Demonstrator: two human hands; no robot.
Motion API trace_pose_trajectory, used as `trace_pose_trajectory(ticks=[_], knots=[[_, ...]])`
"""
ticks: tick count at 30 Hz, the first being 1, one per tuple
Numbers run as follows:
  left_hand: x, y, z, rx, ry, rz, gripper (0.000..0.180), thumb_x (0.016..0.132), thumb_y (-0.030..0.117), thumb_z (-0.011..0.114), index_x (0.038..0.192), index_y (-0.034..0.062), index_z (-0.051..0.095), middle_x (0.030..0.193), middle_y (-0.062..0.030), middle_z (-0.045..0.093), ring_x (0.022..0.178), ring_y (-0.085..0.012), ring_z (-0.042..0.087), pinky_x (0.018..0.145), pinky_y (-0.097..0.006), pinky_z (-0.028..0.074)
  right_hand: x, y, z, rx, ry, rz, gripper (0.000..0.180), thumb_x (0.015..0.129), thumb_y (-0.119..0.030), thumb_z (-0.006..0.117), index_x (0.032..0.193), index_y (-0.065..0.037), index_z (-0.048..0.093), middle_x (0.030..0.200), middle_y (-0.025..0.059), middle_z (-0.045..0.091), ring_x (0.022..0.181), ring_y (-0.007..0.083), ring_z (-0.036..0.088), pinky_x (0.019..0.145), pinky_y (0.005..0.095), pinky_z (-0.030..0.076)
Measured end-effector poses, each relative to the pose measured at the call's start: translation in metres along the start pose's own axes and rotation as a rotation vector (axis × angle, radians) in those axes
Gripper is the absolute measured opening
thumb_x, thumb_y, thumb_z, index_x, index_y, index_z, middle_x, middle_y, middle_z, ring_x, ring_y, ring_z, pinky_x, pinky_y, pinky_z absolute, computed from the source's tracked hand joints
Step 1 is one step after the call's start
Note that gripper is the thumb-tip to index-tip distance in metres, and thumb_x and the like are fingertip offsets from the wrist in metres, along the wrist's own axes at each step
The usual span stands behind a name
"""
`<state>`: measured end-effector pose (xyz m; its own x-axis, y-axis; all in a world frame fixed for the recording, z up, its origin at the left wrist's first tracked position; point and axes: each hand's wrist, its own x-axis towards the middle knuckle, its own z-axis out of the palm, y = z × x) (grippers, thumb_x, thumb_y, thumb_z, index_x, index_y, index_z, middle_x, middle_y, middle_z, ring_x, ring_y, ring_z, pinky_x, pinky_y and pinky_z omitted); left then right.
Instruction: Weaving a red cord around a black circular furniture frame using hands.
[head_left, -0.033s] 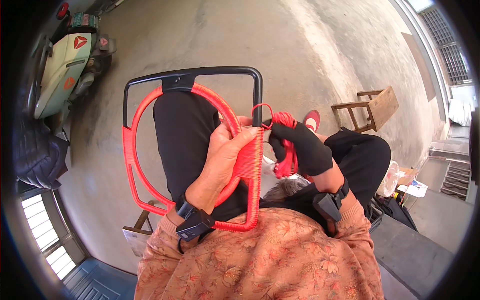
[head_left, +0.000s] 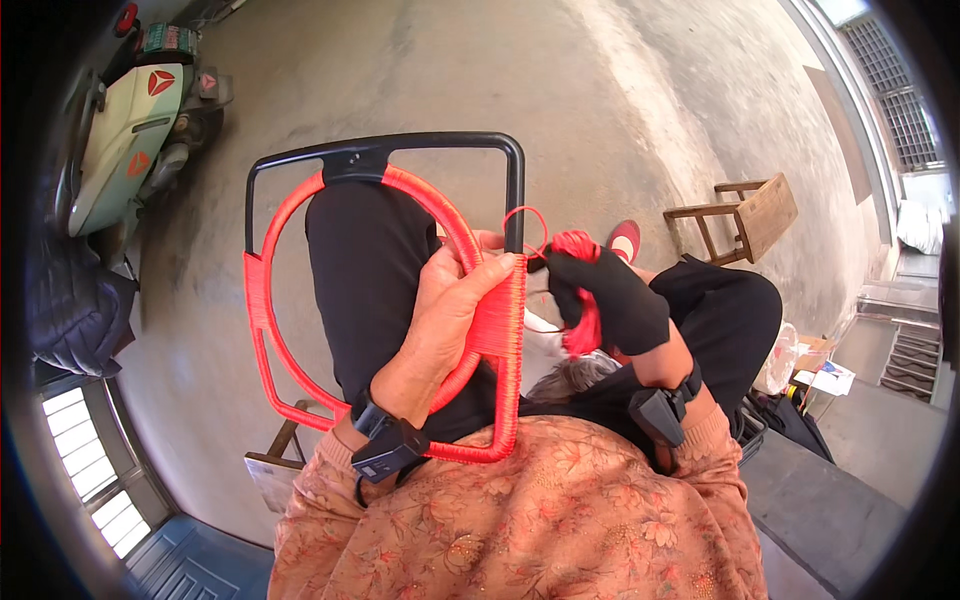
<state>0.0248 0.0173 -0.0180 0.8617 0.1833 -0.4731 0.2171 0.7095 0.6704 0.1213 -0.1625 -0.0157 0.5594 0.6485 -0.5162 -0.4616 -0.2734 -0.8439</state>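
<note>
A black metal frame (head_left: pixel 450 143) with a ring inside it rests over my left thigh. Glossy red cord wrapping (head_left: pixel 506 335) covers the ring and the lower part of the frame. My bare left hand (head_left: pixel 450 300) is closed round the right side, its thumb pressed on the top of the wrapping where the bare black bar begins. Just right of the bar, my right hand (head_left: pixel 610 295), in a black glove, grips a bundle of red cord (head_left: pixel 584 335). From there a thin loop of cord (head_left: pixel 528 210) runs up to the bar. The left fingertips are partly hidden behind the frame.
A small wooden stool (head_left: pixel 765 222) lies on its side on the concrete floor (head_left: pixel 480 70) at the right. At the far left stands a pale green scooter (head_left: pixel 125 150). A grey bench (head_left: pixel 830 500) is at the lower right, a blue panel (head_left: pixel 205 565) at the lower left.
My gloved right hand has shifted slightly right with the cord bundle, turning a little. My left hand and the frame stay almost in place.
</note>
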Motion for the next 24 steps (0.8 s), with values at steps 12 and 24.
trace_pose_trajectory(ticks=[12, 24], knots=[[0.005, -0.003, -0.007, 0.030, -0.090, -0.021, 0.013, 0.092, 0.010, 0.064, 0.099, 0.0024, 0.056, 0.086, -0.0082, 0.067, 0.077, -0.0190, 0.069, 0.066, -0.030, 0.056, -0.028, -0.044, 0.022, 0.136, -0.098, -0.412, 0.023, 0.095, -0.013, 0.049, 0.074, -0.003, 0.048, 0.071, 0.0037, 0.054, 0.059, 0.0108, 0.049, 0.058, 0.0264, 0.040], [0.004, -0.003, -0.004, -0.024, -0.036, -0.066, 0.015, 0.093, 0.017, 0.063, 0.097, 0.0048, 0.057, 0.080, -0.0055, 0.065, 0.067, -0.0141, 0.064, 0.060, -0.027, 0.052, -0.035, -0.027, -0.022, 0.232, 0.327, -0.218, 0.041, 0.099, -0.033, 0.050, 0.125, -0.002, 0.056, 0.109, 0.0082, 0.065, 0.088, 0.0167, 0.061, 0.070, 0.0287, 0.052]])
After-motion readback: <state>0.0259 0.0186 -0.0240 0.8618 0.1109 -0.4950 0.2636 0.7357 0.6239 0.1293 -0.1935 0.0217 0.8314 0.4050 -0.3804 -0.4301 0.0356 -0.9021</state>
